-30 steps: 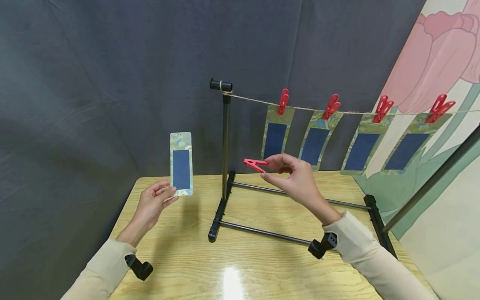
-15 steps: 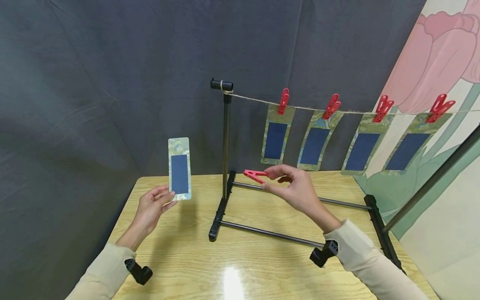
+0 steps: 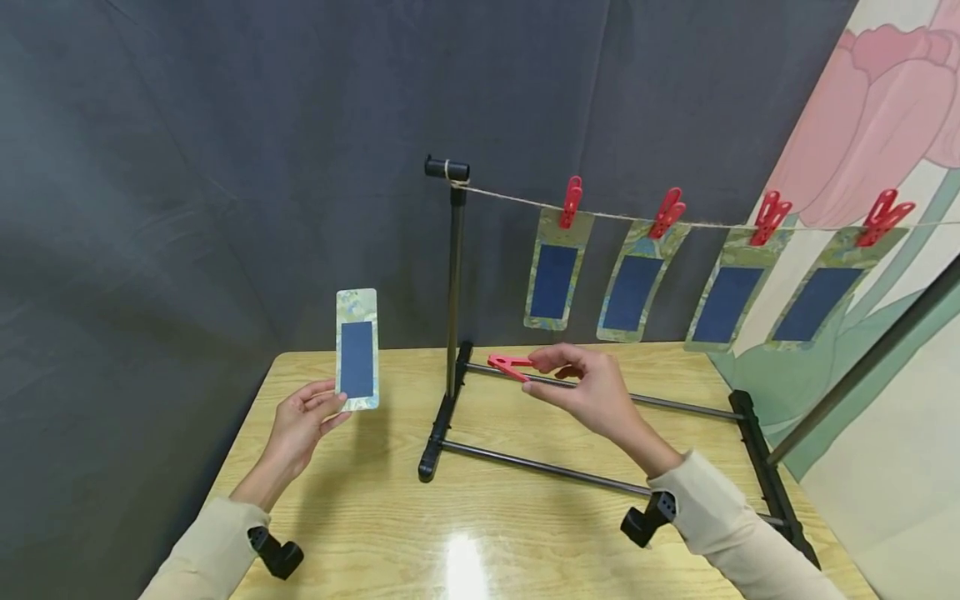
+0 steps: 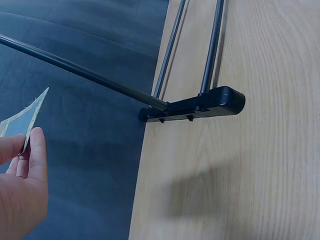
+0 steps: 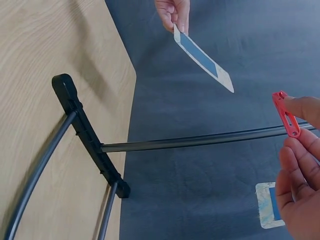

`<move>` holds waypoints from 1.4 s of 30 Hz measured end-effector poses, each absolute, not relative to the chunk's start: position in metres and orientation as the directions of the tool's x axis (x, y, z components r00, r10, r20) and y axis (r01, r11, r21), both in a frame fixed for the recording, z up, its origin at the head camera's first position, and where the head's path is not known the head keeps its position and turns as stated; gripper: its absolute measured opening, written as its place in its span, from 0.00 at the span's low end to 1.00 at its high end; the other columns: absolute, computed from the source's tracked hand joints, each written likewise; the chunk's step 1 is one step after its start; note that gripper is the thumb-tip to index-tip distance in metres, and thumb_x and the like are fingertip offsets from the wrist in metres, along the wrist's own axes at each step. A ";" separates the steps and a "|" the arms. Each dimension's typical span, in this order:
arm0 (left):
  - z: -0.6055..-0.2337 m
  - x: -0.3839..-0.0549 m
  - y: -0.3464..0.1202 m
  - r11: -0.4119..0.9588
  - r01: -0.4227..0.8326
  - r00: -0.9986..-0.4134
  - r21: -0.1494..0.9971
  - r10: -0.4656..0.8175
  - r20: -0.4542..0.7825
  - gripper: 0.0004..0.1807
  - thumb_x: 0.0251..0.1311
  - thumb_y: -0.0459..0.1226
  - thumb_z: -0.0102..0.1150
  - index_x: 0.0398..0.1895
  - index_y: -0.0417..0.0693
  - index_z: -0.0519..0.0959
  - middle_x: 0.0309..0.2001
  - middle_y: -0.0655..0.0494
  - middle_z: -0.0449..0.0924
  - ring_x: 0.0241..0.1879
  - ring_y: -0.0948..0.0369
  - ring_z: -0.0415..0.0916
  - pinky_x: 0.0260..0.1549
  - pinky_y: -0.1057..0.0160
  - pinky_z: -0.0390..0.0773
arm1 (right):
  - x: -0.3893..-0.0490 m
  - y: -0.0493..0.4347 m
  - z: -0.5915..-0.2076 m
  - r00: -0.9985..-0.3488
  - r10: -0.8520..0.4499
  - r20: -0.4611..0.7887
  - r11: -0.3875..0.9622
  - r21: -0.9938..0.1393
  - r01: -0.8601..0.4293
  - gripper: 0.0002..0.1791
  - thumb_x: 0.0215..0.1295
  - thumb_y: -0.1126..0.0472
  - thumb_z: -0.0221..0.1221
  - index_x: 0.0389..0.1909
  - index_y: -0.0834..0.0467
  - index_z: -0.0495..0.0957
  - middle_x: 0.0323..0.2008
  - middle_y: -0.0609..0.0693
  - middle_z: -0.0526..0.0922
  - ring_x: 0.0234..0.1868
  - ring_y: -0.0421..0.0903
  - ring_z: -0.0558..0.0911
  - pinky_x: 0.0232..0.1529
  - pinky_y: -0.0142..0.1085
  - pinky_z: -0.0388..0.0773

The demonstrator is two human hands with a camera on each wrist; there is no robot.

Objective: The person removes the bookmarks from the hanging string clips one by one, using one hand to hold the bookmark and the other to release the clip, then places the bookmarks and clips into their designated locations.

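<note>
My left hand (image 3: pixel 300 425) pinches the lower left corner of a bookmark-like card (image 3: pixel 356 358), pale green patterned with a dark blue panel, and holds it upright above the table. In the right wrist view that card (image 5: pixel 205 57) tilts away from the fingers. My right hand (image 3: pixel 588 392) grips a red clothespin (image 3: pixel 510 365) between thumb and fingers, its far end pointing left. Several similar cards, one of them a card (image 3: pixel 555 279) nearest the post, hang from a string (image 3: pixel 510 198) by red clothespins (image 3: pixel 572 202).
A black rack stands on the wooden table (image 3: pixel 360 517); its left post (image 3: pixel 455 292) rises between my hands. Low rails (image 3: pixel 540 467) cross the tabletop under my right hand. A dark curtain (image 3: pixel 262 167) hangs behind, and a tulip-painted panel (image 3: pixel 885 125) is at the right.
Both hands have lowered a little, the card and the clothespin going down with them. Each hand keeps its hold. The hanging cards look the same.
</note>
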State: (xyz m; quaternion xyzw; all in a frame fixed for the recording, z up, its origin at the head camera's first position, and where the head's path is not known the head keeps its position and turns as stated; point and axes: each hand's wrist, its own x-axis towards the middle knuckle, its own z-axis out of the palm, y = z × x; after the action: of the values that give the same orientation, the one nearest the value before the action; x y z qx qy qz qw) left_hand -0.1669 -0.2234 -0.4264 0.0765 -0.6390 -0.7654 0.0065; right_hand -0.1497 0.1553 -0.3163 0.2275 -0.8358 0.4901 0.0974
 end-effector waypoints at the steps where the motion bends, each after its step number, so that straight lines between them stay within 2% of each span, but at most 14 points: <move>1: -0.427 -0.167 -0.224 -0.189 -0.091 -0.987 0.978 -0.111 -0.114 0.16 0.65 0.26 0.57 0.54 0.31 0.69 0.34 0.58 0.81 0.38 0.64 0.80 0.45 0.62 0.81 | -0.150 0.156 -0.318 -0.879 -0.286 0.383 0.416 -0.776 -0.474 0.16 0.53 0.70 0.71 0.43 0.67 0.82 0.40 0.58 0.85 0.40 0.52 0.83 0.41 0.45 0.83; 4: -0.429 -0.165 -0.224 -0.196 -0.106 -0.985 0.975 -0.116 -0.131 0.15 0.64 0.25 0.57 0.53 0.33 0.70 0.33 0.58 0.80 0.36 0.64 0.80 0.45 0.63 0.81 | -0.148 0.156 -0.321 -0.888 -0.284 0.362 0.424 -0.783 -0.455 0.16 0.53 0.69 0.71 0.44 0.66 0.83 0.39 0.56 0.85 0.40 0.52 0.83 0.41 0.41 0.83; 8: -0.433 -0.163 -0.224 -0.195 -0.119 -0.983 0.974 -0.117 -0.143 0.16 0.64 0.25 0.57 0.53 0.33 0.69 0.33 0.57 0.80 0.37 0.64 0.80 0.46 0.62 0.81 | -0.147 0.156 -0.328 -0.899 -0.277 0.339 0.433 -0.791 -0.432 0.15 0.53 0.68 0.71 0.43 0.64 0.83 0.38 0.54 0.85 0.39 0.51 0.83 0.41 0.45 0.82; 12: -0.437 -0.162 -0.224 -0.192 -0.122 -0.982 0.974 -0.116 -0.146 0.16 0.65 0.25 0.56 0.54 0.31 0.69 0.33 0.57 0.80 0.38 0.64 0.80 0.46 0.62 0.81 | -0.158 0.163 -0.351 -0.901 -0.271 0.340 0.438 -0.790 -0.430 0.16 0.52 0.62 0.73 0.43 0.58 0.84 0.38 0.49 0.85 0.39 0.45 0.82 0.42 0.47 0.82; 14: -0.440 -0.162 -0.225 -0.190 -0.126 -0.982 0.974 -0.116 -0.150 0.17 0.65 0.25 0.56 0.55 0.30 0.68 0.33 0.57 0.81 0.38 0.64 0.80 0.46 0.62 0.81 | -0.162 0.166 -0.360 -0.899 -0.272 0.343 0.443 -0.785 -0.433 0.17 0.52 0.59 0.74 0.43 0.55 0.85 0.38 0.46 0.85 0.39 0.42 0.82 0.42 0.42 0.82; 21: -0.450 -0.159 -0.227 -0.194 -0.135 -0.979 0.972 -0.123 -0.160 0.16 0.65 0.24 0.55 0.55 0.29 0.68 0.33 0.57 0.81 0.36 0.64 0.80 0.46 0.62 0.81 | -0.146 0.157 -0.344 -0.900 -0.283 0.331 0.461 -0.776 -0.430 0.15 0.52 0.68 0.71 0.43 0.63 0.83 0.38 0.51 0.85 0.39 0.48 0.82 0.41 0.42 0.81; 32: -0.459 -0.155 -0.229 -0.185 -0.163 -0.973 0.969 -0.130 -0.189 0.19 0.65 0.25 0.56 0.57 0.29 0.67 0.34 0.57 0.80 0.36 0.64 0.80 0.46 0.63 0.81 | -0.161 0.166 -0.384 -0.907 -0.287 0.308 0.429 -0.805 -0.410 0.17 0.52 0.57 0.74 0.44 0.54 0.85 0.40 0.44 0.85 0.40 0.41 0.81 0.42 0.38 0.81; 42: -0.467 -0.151 -0.234 -0.176 -0.158 -0.974 0.972 -0.133 -0.182 0.17 0.65 0.25 0.56 0.55 0.30 0.68 0.34 0.56 0.81 0.37 0.64 0.80 0.45 0.62 0.81 | -0.158 0.162 -0.392 -0.897 -0.299 0.324 0.413 -0.804 -0.428 0.17 0.50 0.57 0.75 0.43 0.53 0.85 0.38 0.42 0.85 0.39 0.44 0.82 0.40 0.44 0.82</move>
State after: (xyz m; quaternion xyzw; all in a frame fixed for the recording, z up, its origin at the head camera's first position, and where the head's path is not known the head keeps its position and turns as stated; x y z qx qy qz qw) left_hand -0.1513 -0.2341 -0.4666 0.1134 -0.6417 -0.7585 -0.0081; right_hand -0.1583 0.1620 -0.3925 0.2169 -0.8379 0.4966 0.0651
